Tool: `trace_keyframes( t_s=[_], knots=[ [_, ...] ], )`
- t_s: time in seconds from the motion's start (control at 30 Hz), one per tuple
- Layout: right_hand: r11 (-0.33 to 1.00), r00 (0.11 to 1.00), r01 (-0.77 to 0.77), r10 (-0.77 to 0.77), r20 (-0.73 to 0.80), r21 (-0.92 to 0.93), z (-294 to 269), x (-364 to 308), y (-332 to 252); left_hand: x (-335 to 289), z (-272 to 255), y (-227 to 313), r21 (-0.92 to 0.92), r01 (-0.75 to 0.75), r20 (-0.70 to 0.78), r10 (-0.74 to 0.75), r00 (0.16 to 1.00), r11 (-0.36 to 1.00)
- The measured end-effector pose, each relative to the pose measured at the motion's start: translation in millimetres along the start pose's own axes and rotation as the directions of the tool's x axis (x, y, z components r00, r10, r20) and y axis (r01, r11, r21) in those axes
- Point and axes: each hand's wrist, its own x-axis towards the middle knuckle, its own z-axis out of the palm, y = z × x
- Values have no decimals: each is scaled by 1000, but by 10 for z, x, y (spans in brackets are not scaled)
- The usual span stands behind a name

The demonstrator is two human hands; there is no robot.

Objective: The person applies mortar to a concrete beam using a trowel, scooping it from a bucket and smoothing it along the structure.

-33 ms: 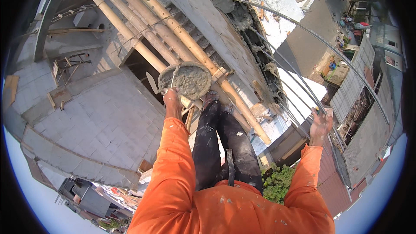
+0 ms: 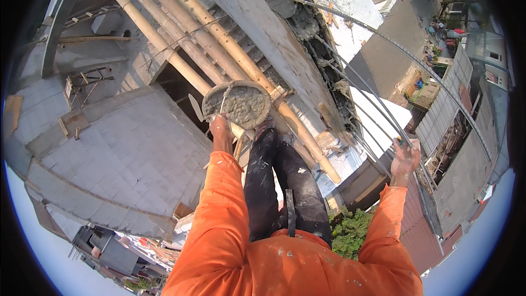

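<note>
From afar, I see my left hand (image 2: 220, 129) and the bucket (image 2: 267, 111) of cement (image 2: 244, 104) shifted slightly right, before my legs (image 2: 282, 181); the load looks steady. Left fingers clamp its handle (image 2: 224, 98); right hand (image 2: 405, 159) fingers curl around a steel rod (image 2: 394, 123).

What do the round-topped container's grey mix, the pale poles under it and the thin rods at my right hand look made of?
Grey mix: probably wet mortar or concrete, given its lumpy, moist surface.
Pale poles: bamboo, smooth and tan, with ringed joints.
Thin rods: likely steel, dull grey and slender; their finish is hard to make out.
</note>
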Motion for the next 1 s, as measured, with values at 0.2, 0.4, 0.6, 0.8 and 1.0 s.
trace_keyframes(
  t_s=[0.2,0.4,0.6,0.8,1.0],
  knots=[
    [1000,999,8,-9,-34,-26,-86,50,6,46,640,-289,272,36,187,-90,978,962],
    [999,997,29,-27,65,-28,8,52,23,283,526,-163,420,-72,276,-51,960,905],
    [997,976,62,-69,207,38,-132,123,84,67,-455,12,847,-413,250,433,866,336],
    [986,955,119,-145,257,114,-255,184,193,566,-1178,17,922,-381,377,395,838,-73],
    [982,978,116,-139,158,146,-221,-23,415,700,-354,311,730,-454,648,307,697,-510]
  ],
)
